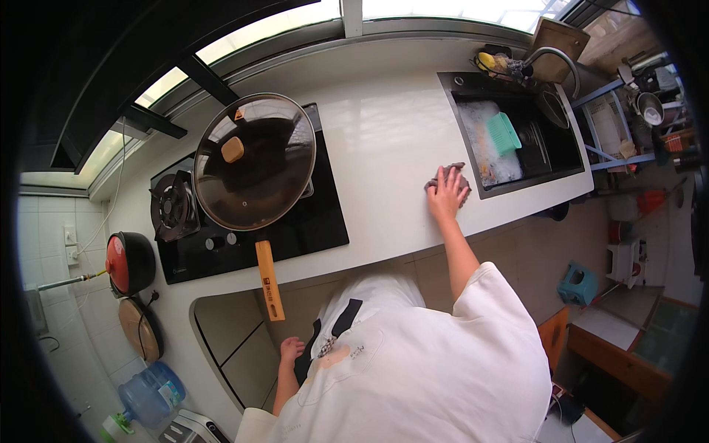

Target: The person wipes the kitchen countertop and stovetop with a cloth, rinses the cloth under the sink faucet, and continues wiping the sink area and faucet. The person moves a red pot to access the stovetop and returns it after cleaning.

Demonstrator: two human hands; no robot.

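My right hand (447, 196) presses down on a crumpled grey-brown cloth (461, 176), fingers spread over it. Both are on the white countertop (382, 183), just left of the sink's near corner. My left hand (292, 350) hangs beside my body near the counter's front edge, loosely curled and holding nothing visible. In the black sink (487, 191) are foamy water (481, 127) and a mint-green plastic basket (504, 134).
A glass-lidded pan (255, 183) sits on the black gas hob (327, 221), its wooden handle (270, 282) jutting past the counter edge. At left are a red-lidded pot (130, 263) and a water bottle (150, 393). A curved faucet (570, 63) rises behind the sink; a blue stool (577, 283) stands on the floor.
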